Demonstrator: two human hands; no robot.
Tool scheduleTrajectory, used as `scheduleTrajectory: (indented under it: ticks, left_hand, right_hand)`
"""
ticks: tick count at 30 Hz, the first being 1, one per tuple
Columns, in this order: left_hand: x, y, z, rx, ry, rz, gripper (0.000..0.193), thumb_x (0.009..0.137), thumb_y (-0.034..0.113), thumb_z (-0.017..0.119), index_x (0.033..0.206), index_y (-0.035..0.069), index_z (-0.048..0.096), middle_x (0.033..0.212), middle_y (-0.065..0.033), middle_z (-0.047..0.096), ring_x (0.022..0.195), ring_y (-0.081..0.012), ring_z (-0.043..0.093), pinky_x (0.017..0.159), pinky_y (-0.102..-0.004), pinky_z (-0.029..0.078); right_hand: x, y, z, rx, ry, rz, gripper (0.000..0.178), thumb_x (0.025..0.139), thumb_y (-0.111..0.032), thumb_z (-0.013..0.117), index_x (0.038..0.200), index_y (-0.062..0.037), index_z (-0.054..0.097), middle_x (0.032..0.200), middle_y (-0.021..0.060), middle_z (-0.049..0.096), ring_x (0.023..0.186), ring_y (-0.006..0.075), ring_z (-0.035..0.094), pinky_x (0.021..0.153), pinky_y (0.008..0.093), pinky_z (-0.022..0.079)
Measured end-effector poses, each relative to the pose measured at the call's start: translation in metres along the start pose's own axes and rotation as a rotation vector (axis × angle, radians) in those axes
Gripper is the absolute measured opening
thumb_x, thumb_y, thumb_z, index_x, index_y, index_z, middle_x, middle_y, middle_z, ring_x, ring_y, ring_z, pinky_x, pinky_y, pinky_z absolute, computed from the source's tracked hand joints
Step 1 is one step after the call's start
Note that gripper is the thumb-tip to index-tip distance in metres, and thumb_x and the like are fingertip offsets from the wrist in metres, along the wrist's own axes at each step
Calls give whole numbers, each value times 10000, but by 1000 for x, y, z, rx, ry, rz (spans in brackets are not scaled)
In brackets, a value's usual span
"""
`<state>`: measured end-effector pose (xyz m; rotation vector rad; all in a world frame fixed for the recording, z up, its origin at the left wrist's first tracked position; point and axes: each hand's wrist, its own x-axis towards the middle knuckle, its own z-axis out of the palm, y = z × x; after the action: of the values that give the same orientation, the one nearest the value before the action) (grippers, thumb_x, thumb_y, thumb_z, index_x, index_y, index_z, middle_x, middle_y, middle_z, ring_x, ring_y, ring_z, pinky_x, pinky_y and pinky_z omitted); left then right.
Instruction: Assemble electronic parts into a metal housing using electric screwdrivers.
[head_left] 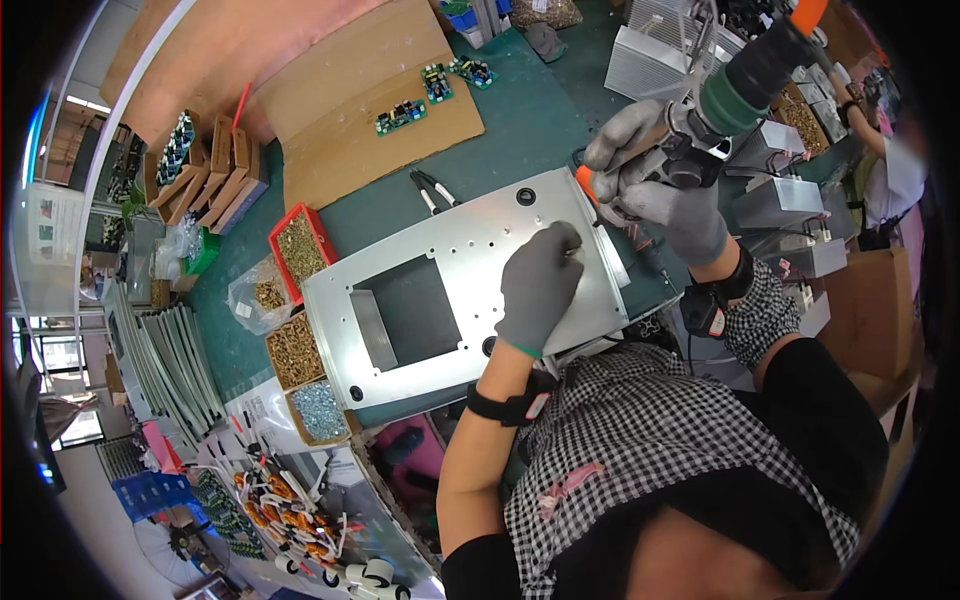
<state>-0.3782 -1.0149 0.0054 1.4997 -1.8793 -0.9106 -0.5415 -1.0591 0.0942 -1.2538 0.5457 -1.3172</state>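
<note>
A silver sheet-metal panel (pixel 400 268), with a large rectangular cutout and several small holes, lies slanted in front of me. Over its right part, my left hand (pixel 540 288) in a grey glove is closed, fingertips pressed together near small studs on the metal; what they pinch, if anything, is hidden. To the upper right, my right hand (pixel 665 185), also gloved, is wrapped round a hand-held power tool (pixel 735 95) with a thick green and black round body. It is raised above the panel's right end. Black-and-white pliers (pixel 432 190) lie beyond the panel's far edge.
Left of the panel stand a red bin (pixel 322 255) of small metal parts, a box of brass-coloured parts (pixel 293 350) and a box of silvery parts (pixel 320 412). Cardboard (pixel 350 130) at the back carries several green circuit boards (pixel 400 117). Metal housings (pixel 780 203) stand at right.
</note>
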Motion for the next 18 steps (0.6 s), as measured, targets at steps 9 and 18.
scheduleTrajectory:
  ticks: [9,18]
  left_hand:
    - [-37,-18,-31,-1323,118,-411,398,893,211,561,1178,-35,431,906,-86,536,760,-130,541,658,-250,509]
    - [-47,-27,-29,-1637,84,-320,380,832,264,641,1084,19,496,815,-35,503,676,-107,497,548,-230,489]
  right_hand:
    - [16,1,46,449,-113,-69,379,658,90,578,1024,10,522,918,142,614,713,157,631,558,228,521]
    - [18,9,68,366,-152,-43,349,643,91,597,979,15,538,888,158,628,703,169,642,609,243,528]
